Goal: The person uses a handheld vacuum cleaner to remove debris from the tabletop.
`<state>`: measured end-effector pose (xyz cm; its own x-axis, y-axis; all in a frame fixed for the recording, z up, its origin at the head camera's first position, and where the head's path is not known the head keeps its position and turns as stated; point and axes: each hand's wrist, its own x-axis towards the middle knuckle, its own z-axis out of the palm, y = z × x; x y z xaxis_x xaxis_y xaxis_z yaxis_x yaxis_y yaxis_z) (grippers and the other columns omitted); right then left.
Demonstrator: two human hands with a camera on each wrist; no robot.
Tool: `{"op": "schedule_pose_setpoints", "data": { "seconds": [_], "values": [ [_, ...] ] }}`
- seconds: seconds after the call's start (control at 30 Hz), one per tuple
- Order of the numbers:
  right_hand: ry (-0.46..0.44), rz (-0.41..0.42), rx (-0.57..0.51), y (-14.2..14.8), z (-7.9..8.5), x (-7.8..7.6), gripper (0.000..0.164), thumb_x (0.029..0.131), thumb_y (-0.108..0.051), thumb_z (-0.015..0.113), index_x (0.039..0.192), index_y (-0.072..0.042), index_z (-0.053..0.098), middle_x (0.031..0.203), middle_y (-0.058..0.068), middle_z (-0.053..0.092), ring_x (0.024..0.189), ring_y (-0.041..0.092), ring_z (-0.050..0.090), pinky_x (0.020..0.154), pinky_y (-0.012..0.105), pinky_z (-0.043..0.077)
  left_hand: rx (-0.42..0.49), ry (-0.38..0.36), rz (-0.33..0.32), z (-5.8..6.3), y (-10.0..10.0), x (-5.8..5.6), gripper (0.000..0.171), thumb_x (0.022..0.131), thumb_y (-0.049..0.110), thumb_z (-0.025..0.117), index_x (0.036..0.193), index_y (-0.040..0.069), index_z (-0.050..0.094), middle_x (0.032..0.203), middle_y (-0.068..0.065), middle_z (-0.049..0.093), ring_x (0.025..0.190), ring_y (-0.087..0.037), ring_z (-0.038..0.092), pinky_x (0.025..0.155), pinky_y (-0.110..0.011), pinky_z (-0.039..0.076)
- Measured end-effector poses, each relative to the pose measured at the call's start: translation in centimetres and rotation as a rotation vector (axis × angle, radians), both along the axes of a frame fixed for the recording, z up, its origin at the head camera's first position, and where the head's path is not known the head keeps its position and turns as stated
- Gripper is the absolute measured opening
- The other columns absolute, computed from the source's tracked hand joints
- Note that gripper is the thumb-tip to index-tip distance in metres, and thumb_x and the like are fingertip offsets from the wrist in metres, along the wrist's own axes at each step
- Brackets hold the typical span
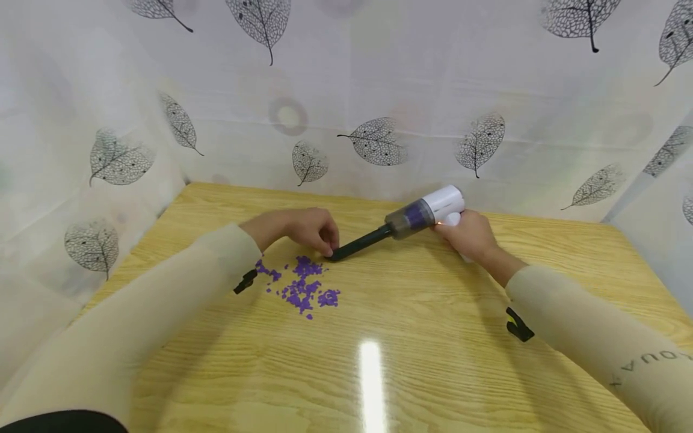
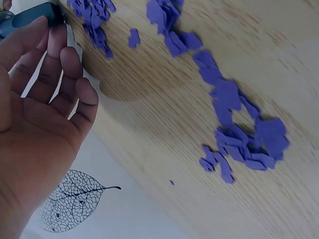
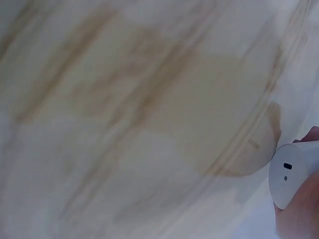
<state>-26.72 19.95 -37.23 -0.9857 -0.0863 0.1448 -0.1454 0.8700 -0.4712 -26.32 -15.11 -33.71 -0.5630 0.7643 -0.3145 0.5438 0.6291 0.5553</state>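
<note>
A handheld vacuum cleaner [image 1: 412, 216], with a white body, a clear dust cup showing purple inside and a long black nozzle [image 1: 361, 243], slants down to the left over the wooden table. Its white handle [image 3: 291, 169] is gripped by my right hand [image 1: 472, 236]; the handle's end shows in the right wrist view. My left hand [image 1: 313, 230] pinches the nozzle's tip [image 2: 37, 16] between thumb and fingers, the other fingers loosely bent. Small purple paper scraps [image 1: 300, 291] lie scattered just in front of the tip and below my left hand, with a curved trail of scraps [image 2: 229, 102] in the left wrist view.
The wood-grain table [image 1: 422, 343] reaches back to a white curtain [image 1: 335, 78] printed with black leaves, which hangs behind and along both sides. A bright light reflection lies on the table's near part. Black straps hang from both sleeves.
</note>
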Motion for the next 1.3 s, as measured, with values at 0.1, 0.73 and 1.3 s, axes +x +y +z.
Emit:
{"op": "schedule_pose_setpoints", "data": {
  "seconds": [0.1, 0.73, 1.3],
  "values": [
    [-0.009, 0.001, -0.002, -0.3, -0.1, 0.0, 0.043, 0.078, -0.044, 0.062, 0.081, -0.002, 0.053, 0.072, 0.011, 0.055, 0.063, 0.025, 0.05, 0.052, 0.035, 0.042, -0.011, -0.026, 0.005, 0.0, -0.2, 0.0, 0.013, 0.081, 0.014, 0.066, 0.093, 0.009, 0.066, 0.088, 0.0, 0.066, 0.083, -0.012, 0.06, 0.08, -0.027, 0.049],
    [0.002, 0.046, -0.007, -1.6, 0.0, 0.1, 0.041, 0.077, -0.047, 0.063, 0.076, -0.007, 0.052, 0.068, 0.008, 0.054, 0.062, 0.023, 0.049, 0.052, 0.035, 0.041, -0.047, -0.114, 0.015, 0.2, -0.7, 0.4, 0.009, 0.076, 0.012, 0.068, 0.085, 0.011, 0.068, 0.078, 0.0, 0.065, 0.071, -0.013, 0.059, 0.068, -0.026, 0.049],
    [-0.03, 0.027, -0.034, -2.9, 0.0, -0.4, 0.043, 0.078, -0.049, 0.061, 0.081, -0.006, 0.052, 0.073, 0.01, 0.055, 0.064, 0.023, 0.05, 0.053, 0.034, 0.043, -0.035, -0.077, 0.053, 0.4, -2.1, -0.1, 0.011, 0.076, 0.011, 0.066, 0.086, 0.01, 0.066, 0.082, -0.001, 0.064, 0.075, -0.015, 0.058, 0.071, -0.028, 0.05]
  ]
}}
